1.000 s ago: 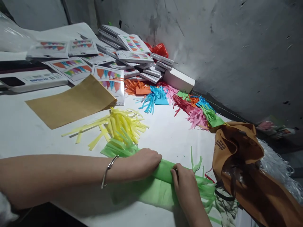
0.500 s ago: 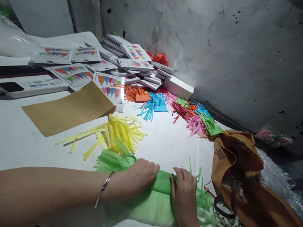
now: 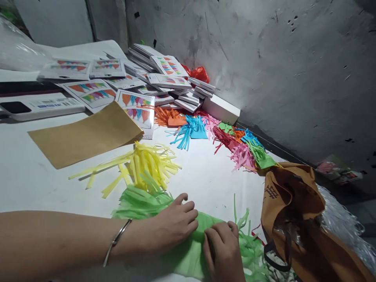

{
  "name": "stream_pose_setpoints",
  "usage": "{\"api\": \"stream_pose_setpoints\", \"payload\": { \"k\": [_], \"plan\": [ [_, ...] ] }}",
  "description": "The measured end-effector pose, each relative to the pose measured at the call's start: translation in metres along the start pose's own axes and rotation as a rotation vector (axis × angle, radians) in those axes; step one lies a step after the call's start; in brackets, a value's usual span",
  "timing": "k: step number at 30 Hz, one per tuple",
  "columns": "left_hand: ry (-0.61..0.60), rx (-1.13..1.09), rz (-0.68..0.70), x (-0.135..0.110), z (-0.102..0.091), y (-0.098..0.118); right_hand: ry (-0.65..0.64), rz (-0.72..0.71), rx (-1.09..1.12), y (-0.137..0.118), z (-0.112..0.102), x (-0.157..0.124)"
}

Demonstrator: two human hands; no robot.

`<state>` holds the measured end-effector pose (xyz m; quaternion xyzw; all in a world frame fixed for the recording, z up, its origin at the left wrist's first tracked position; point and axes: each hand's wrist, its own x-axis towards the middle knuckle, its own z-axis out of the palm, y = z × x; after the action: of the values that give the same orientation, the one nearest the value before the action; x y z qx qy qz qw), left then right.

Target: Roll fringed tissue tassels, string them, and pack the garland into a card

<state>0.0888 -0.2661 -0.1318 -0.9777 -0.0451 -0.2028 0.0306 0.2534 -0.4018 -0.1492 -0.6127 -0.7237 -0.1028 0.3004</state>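
A green tissue paper sheet (image 3: 184, 256) with fringed ends lies on the white table in front of me. My left hand (image 3: 175, 222), a silver bangle on its wrist, rests over the sheet's upper part with the fingers bent but apart and the index finger raised; its thumb is hidden. Close to its right, my right hand (image 3: 225, 248) has its fingers curled onto the sheet, pinching a fold of it. One fringe (image 3: 139, 201) spreads out to the upper left, the other (image 3: 252, 250) to the right. Beyond the left fringe is a bunch of yellow paper strips (image 3: 151, 164).
A brown paper sheet (image 3: 85, 135) lies at left, near a phone (image 3: 41, 106). Behind are piled picture-printed packs (image 3: 169, 81) and a white box (image 3: 221, 109). Coloured paper tassels (image 3: 195, 127) curve along the wall. A brown bag (image 3: 289, 203) stands at right beside white strips (image 3: 342, 227).
My left hand has loosened from a closed grip, its fingers now spread and shifted slightly left. The right hand has moved slightly down and left, its fingers more curled on the green paper.
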Motion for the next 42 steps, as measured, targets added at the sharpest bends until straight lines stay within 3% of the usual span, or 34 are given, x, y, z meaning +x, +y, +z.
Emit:
{"api": "stream_pose_setpoints", "payload": {
  "k": [4,10,17,22,27,32,35,38,40,42],
  "plan": [
    [-0.035,-0.01,0.029,-0.002,0.003,-0.004,-0.077,0.018,-0.07,-0.001,0.002,-0.003],
    [-0.085,-0.004,0.0,-0.001,0.008,-0.013,-0.025,0.119,-0.138,0.009,0.003,-0.003],
    [-0.157,0.06,-0.244,0.004,0.019,-0.017,-0.09,0.21,-0.333,0.02,0.014,0.007],
    [-0.156,0.054,-0.289,0.007,0.027,-0.017,-0.052,0.251,-0.32,0.028,0.02,0.009],
    [-0.139,0.064,-0.274,0.006,0.031,-0.017,0.041,0.192,-0.274,0.017,0.001,0.02],
    [-0.114,0.043,-0.291,0.005,0.028,-0.018,-0.055,0.028,-0.026,-0.001,-0.003,0.027],
    [-0.072,0.056,-0.242,0.006,0.018,-0.018,-0.04,0.086,-0.001,-0.004,0.006,0.024],
    [-0.072,0.011,-0.089,0.006,0.007,-0.018,-0.06,0.189,0.088,0.0,0.006,0.022],
    [-0.074,-0.034,-0.03,0.005,0.004,-0.018,-0.066,0.246,0.146,0.009,-0.005,0.019],
    [-0.063,-0.053,-0.031,0.004,0.003,-0.018,0.054,0.329,0.134,0.024,-0.026,0.014]
  ]
}}
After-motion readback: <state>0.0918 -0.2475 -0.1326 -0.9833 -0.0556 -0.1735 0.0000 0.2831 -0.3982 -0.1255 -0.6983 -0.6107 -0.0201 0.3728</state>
